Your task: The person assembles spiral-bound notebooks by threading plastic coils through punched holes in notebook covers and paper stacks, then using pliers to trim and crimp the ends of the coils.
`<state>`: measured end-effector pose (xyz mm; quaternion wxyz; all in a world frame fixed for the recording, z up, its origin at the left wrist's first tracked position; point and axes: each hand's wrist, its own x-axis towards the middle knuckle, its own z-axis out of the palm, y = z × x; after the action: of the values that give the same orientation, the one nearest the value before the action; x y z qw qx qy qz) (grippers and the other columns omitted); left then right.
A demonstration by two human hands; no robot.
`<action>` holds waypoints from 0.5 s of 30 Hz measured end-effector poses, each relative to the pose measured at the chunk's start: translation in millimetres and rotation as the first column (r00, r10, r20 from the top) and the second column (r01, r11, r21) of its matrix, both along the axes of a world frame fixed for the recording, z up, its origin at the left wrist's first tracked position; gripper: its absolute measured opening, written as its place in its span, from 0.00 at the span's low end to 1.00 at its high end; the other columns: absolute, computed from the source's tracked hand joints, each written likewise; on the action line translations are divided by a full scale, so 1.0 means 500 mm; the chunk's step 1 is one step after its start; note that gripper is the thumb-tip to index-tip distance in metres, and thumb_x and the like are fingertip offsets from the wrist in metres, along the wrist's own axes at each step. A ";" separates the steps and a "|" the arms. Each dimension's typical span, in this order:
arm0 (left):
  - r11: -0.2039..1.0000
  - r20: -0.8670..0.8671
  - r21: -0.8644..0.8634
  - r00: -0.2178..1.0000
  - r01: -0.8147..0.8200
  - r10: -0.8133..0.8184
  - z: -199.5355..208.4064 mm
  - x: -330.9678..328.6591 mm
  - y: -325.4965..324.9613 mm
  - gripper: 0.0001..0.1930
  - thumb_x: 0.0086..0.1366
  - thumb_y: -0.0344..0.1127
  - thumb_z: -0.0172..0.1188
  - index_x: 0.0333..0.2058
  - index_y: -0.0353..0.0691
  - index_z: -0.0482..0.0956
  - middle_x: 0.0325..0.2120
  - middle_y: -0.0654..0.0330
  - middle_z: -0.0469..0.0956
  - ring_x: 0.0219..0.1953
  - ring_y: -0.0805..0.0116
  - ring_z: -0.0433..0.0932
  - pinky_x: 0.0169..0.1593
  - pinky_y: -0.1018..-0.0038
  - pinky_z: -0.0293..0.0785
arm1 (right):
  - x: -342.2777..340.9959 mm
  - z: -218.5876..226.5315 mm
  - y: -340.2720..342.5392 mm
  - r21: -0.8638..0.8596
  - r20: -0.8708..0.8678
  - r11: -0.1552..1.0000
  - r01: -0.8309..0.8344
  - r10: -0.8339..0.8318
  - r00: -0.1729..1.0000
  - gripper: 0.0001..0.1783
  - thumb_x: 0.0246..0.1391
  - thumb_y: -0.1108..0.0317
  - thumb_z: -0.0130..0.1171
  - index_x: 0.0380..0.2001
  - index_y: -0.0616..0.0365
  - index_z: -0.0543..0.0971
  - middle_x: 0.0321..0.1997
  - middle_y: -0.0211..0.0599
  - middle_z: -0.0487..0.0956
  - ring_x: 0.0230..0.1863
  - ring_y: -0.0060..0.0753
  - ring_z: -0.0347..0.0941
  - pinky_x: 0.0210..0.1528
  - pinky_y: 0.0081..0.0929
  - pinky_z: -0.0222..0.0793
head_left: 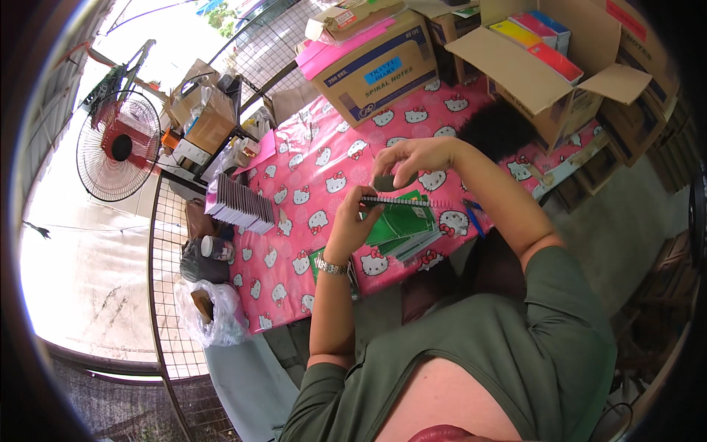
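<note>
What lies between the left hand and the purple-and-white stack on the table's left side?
Pink patterned tablecloth shows between the left hand and the stack in the head view, with a small tan piece, too small to identify.

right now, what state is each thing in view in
Spiral notebook: held in left hand
Dark piece: held in right hand
Green notebooks: lying overlapped
Upper-right carton: open, flaps out
Booklets: stacked
Metal wristband: worn
Caged fan: running or off, unclear

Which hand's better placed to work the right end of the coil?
Right hand, likely: it is on that side of the coil, though it seems to hold a dark piece. Left hand grips the opposite end.
</note>
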<state>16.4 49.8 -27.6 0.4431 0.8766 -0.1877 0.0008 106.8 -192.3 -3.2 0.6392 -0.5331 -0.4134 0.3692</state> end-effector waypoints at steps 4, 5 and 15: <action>0.991 -0.015 -0.126 0.998 -0.055 0.054 -0.011 -0.003 0.010 0.14 0.61 0.28 0.67 0.43 0.35 0.75 0.34 0.59 0.80 0.32 0.74 0.79 0.35 0.76 0.75 | 0.005 -0.030 0.011 -0.155 0.177 0.978 0.139 -0.111 0.978 0.21 0.47 0.59 0.67 0.44 0.57 0.83 0.45 0.34 0.79 0.46 0.25 0.75 0.51 0.25 0.69; 0.989 -0.061 -0.120 0.995 -0.086 0.080 -0.005 -0.006 0.009 0.13 0.62 0.27 0.66 0.43 0.34 0.75 0.33 0.59 0.80 0.31 0.75 0.79 0.35 0.77 0.75 | 0.023 -0.060 0.004 -0.309 0.341 0.910 0.278 -0.167 0.925 0.21 0.46 0.58 0.67 0.43 0.57 0.83 0.45 0.35 0.79 0.47 0.25 0.75 0.52 0.25 0.70; 0.785 -0.197 -0.514 0.938 -0.347 0.285 -0.038 -0.041 0.000 0.09 0.67 0.27 0.61 0.42 0.28 0.79 0.30 0.61 0.81 0.29 0.78 0.78 0.32 0.79 0.82 | -0.162 -0.453 -0.099 -0.061 0.822 0.164 0.985 -0.551 0.143 0.45 0.49 0.48 0.68 0.66 0.58 0.64 0.71 0.57 0.58 0.71 0.61 0.53 0.71 0.47 0.53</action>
<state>-4.1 50.0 -46.5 0.6751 0.7333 -0.0058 0.0802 25.6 -241.9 -229.8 0.3337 -0.9267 -0.0806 -0.1530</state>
